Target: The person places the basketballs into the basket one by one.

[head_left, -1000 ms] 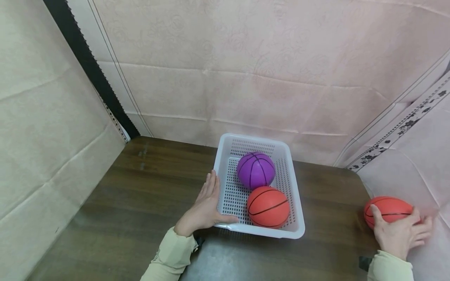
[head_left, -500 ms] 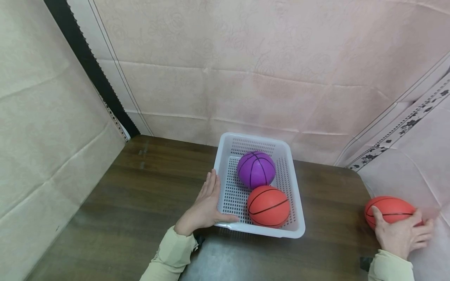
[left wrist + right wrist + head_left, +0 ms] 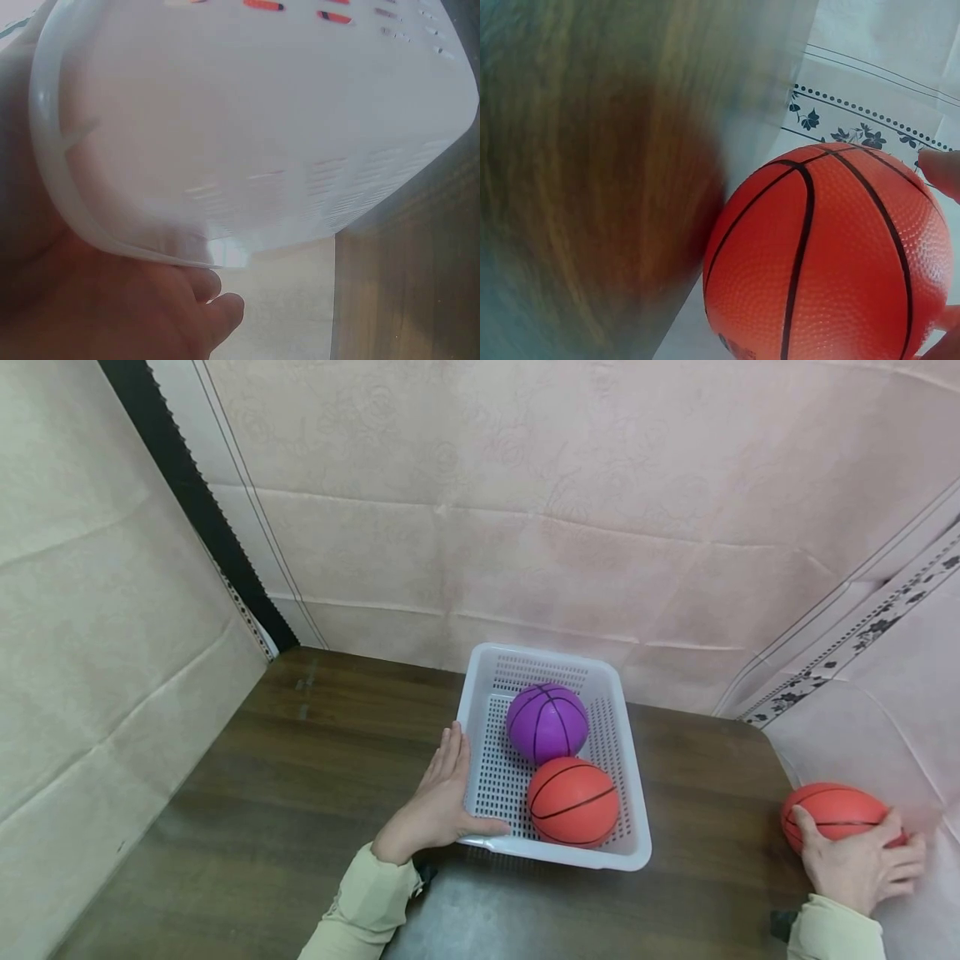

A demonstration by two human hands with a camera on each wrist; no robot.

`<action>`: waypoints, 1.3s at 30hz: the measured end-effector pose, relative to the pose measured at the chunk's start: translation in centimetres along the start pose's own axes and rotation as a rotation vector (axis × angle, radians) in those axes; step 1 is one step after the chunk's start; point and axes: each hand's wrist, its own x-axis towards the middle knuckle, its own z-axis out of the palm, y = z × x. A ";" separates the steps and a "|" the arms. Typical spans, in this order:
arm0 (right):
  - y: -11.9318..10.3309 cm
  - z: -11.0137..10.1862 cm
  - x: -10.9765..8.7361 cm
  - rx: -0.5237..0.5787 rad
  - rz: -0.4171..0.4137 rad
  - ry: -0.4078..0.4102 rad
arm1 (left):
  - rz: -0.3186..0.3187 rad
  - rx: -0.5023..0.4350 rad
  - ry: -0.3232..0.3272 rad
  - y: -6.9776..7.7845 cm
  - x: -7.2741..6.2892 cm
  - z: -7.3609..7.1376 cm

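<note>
A white perforated plastic basket stands on the table in the head view. Inside it lie a purple toy basketball and an orange toy basketball, touching or nearly so. My left hand rests at the basket's near left corner, straight fingers along the left side and thumb on the front rim. Its fingers show below the rim in the left wrist view. By the table's right edge, my right hand grips a second orange basketball, thumb on the left and fingers round the right; the palm hides part of it.
The brown wooden table ends at the right just short of the held ball. Pale cloth hangs behind and on both sides, with a floral border strip at the right.
My right hand and its orange basketball have shifted very slightly to the right. My left hand, the basket and the balls in it stay put.
</note>
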 end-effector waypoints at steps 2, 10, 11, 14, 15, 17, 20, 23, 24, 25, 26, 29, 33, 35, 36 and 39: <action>0.1 0.1 0.0 -0.009 -0.001 0.003 | -0.001 -0.002 0.000 0.0 0.0 0.0; 0.1 0.2 0.0 -0.035 0.007 -0.006 | -0.001 0.007 -0.002 0.0 0.0 0.0; 0.1 0.2 0.0 -0.035 0.006 -0.003 | 0.000 0.008 -0.002 0.0 0.0 0.0; 0.2 0.3 -0.1 -0.035 0.003 0.011 | -0.001 0.009 -0.003 0.1 0.0 0.0; 0.2 0.3 -0.1 -0.033 0.001 0.018 | -0.002 0.009 -0.004 0.0 -0.1 0.0; 0.2 0.4 -0.2 -0.031 -0.001 0.032 | -0.003 0.008 -0.004 0.1 -0.1 0.0; 0.2 0.5 -0.4 -0.026 -0.005 0.056 | -0.003 0.006 -0.004 0.1 -0.1 -0.1; 0.1 0.6 -0.5 -0.033 -0.003 0.072 | -0.001 0.006 -0.001 0.1 -0.1 -0.1; 0.1 0.6 -0.6 -0.037 -0.002 0.074 | -0.001 0.007 -0.002 0.1 -0.1 -0.1; 0.0 0.6 -0.6 -0.040 -0.001 0.077 | -0.002 0.009 -0.002 0.1 -0.1 -0.1; 0.0 0.6 -0.7 -0.045 0.001 0.074 | -0.003 0.011 -0.002 0.1 -0.1 -0.1; -0.1 0.6 -0.7 -0.048 0.002 0.071 | -0.003 0.017 -0.002 0.0 -0.1 0.0; -0.1 0.8 -0.7 -0.045 -0.005 0.073 | -0.004 0.018 -0.001 0.1 0.0 0.0; 0.0 1.0 -0.8 -0.033 -0.016 0.089 | -0.005 0.020 -0.002 0.1 0.0 0.0; 0.0 1.1 -0.8 -0.025 -0.022 0.099 | -0.007 0.020 -0.003 0.1 0.0 0.0; 0.2 1.3 -0.9 -0.007 -0.032 0.110 | -0.008 0.021 -0.003 0.1 0.0 0.0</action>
